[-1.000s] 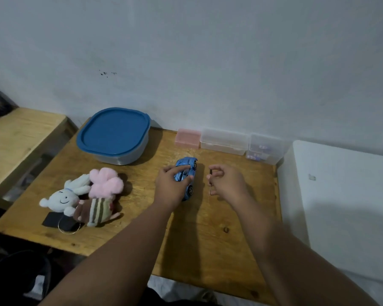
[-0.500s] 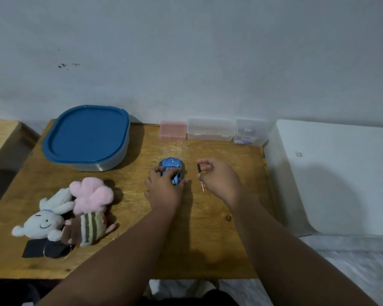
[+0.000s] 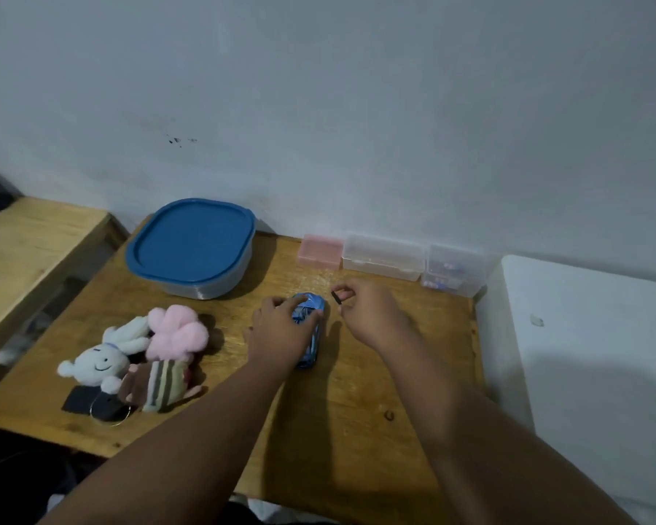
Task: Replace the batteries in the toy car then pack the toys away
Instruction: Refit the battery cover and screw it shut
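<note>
Blue shiny toy car point(image 3: 308, 327) sat mid wooden table point(image 3: 375, 430) | L hand point(image 3: 281, 331) closed round car | R hand point(image 3: 368, 316) pinched small dark tool point(image 3: 336, 298), just beside car | plush toys point(image 3: 137, 358) lay to the left

— Do we find any writing to read here, on the blue toy car point(image 3: 308, 327) or the boxes?

— None that we can make out. The clear box point(image 3: 451, 272) at the wall holds something with small coloured marks (too blurred for us to tell letters from pattern). The white plush point(image 3: 99, 363) bears a stitched smile, no words.

— So we report no legible text.
</note>
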